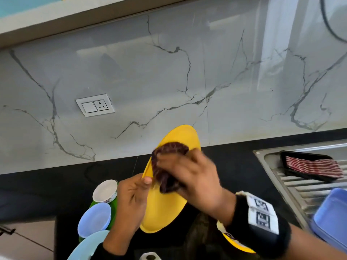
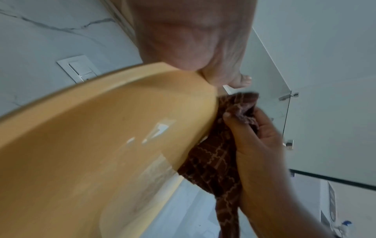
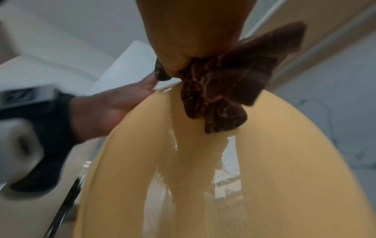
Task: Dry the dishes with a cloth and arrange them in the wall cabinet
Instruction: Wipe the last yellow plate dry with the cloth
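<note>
**Hands on plate and cloth above the counter**

Both hands were engaged at the centre of the head view. My left hand (image 1: 131, 205) gripped the yellow plate (image 1: 165, 209) by its left rim, thumb on the upper face and fingers curled beneath. I held the plate tilted, its far edge raised toward the marble backsplash (image 1: 169, 81), above the black counter (image 1: 47, 188). My right hand (image 1: 193, 177) was closed around a bunched dark brown checked cloth (image 1: 169, 162) and pressed it against the plate's upper face near the left rim. In the right wrist view, the cloth (image 3: 227, 90) protruded from my grip onto the glossy plate (image 3: 264, 177).

Left of my hands, stacked items were positioned on the counter: a white cup (image 1: 105, 191) farthest from me, then a lavender bowl (image 1: 94, 219), then a pale blue dish (image 1: 84, 246) nearest, with a green item (image 1: 112, 207) partly visible behind them. A wall socket (image 1: 95, 107) was mounted on the backsplash above.

Right of my hands, a steel sink drainboard (image 1: 300, 184) carried a black tray (image 1: 308, 166) holding a red striped cloth (image 1: 315, 166), and a blue container (image 1: 330, 218) stood at the near right edge.
</note>
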A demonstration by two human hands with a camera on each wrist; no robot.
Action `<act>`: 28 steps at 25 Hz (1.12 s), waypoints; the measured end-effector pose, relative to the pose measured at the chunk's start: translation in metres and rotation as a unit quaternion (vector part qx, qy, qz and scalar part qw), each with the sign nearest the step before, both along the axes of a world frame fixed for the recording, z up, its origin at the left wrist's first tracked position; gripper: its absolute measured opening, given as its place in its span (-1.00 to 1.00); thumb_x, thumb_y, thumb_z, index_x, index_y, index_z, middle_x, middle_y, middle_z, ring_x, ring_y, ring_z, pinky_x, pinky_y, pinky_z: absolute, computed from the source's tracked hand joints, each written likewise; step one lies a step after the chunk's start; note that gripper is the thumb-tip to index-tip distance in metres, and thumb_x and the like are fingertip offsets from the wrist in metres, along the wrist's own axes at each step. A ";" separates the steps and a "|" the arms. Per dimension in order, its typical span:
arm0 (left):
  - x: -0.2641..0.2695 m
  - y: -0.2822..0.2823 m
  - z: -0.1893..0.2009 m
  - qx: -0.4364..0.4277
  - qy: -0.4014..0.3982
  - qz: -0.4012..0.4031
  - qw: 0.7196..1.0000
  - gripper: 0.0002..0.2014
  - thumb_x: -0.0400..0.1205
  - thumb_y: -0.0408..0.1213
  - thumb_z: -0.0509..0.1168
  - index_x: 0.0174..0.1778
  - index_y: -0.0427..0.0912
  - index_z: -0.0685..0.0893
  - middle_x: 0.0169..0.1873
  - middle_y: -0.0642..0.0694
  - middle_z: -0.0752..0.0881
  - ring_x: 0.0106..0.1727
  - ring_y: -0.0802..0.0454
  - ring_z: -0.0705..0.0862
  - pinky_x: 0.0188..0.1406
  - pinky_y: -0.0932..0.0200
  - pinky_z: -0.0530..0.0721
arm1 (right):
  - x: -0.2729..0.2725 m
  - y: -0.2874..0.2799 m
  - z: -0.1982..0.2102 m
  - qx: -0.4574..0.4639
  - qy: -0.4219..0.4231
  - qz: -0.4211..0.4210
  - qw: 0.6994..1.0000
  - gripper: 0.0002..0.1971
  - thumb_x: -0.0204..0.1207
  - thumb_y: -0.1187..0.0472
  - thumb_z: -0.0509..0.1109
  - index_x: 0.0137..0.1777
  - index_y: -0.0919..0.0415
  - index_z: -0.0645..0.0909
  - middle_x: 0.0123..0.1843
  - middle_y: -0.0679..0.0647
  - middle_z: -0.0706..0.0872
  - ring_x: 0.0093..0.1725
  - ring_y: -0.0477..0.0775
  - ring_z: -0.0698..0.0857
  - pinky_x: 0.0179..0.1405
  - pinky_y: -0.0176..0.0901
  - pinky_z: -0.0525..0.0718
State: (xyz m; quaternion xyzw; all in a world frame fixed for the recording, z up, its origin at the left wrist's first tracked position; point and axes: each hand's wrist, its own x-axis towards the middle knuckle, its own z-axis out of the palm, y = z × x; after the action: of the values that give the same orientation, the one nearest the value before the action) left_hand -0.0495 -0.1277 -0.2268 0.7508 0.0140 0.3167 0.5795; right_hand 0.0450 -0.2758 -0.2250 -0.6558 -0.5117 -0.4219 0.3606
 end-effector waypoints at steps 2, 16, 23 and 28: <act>0.001 -0.008 0.006 0.003 0.000 0.006 1.000 -0.31 0.27 0.62 0.24 -0.68 0.05 0.27 -0.69 0.21 0.24 -0.60 0.31 0.17 -0.60 0.35 0.12 | 0.019 -0.004 0.013 0.064 0.107 -0.008 0.992 -0.63 0.45 0.00 0.38 0.22 0.10 0.68 0.25 -0.08 0.74 0.32 -0.06 0.57 0.27 0.06 0.40; 0.017 -0.009 -0.004 -0.100 0.036 -0.049 0.993 -0.02 0.24 0.59 0.33 -0.41 -0.51 0.55 -0.43 -0.31 0.56 -0.33 -0.13 0.50 -0.29 -0.16 0.55 | 0.024 0.019 -0.023 0.028 -0.025 0.046 0.998 -0.66 0.66 -0.12 0.11 0.26 -0.03 0.58 0.34 -0.05 0.65 0.41 0.21 0.57 0.39 0.30 0.40; 0.008 -0.015 0.005 -0.085 0.002 0.025 0.996 -0.16 0.20 0.55 0.40 -0.59 -0.28 0.32 -0.64 -0.22 0.31 -0.47 -0.05 0.31 -0.39 0.14 0.34 | 0.103 0.017 -0.016 0.227 0.631 0.053 0.740 -0.69 0.62 -0.10 0.19 0.23 -0.05 0.60 0.24 0.03 0.67 0.34 0.14 0.60 0.42 0.13 0.52; 0.017 -0.009 0.007 -0.085 0.012 0.054 0.995 -0.11 0.15 0.60 0.37 -0.62 -0.32 0.36 -0.64 -0.42 0.35 -0.47 -0.05 0.38 -0.36 0.10 0.39 | 0.068 0.033 -0.007 0.213 0.414 0.067 0.883 -0.42 0.58 -0.41 -0.06 0.39 -0.16 0.51 0.37 0.01 0.49 0.46 0.11 0.44 0.48 0.20 0.40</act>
State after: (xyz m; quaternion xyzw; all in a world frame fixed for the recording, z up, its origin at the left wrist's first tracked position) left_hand -0.0322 -0.1367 -0.2202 0.7007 0.0883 0.3357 0.6232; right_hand 0.1129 -0.2427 -0.2315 -0.6424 -0.2561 -0.1860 0.6980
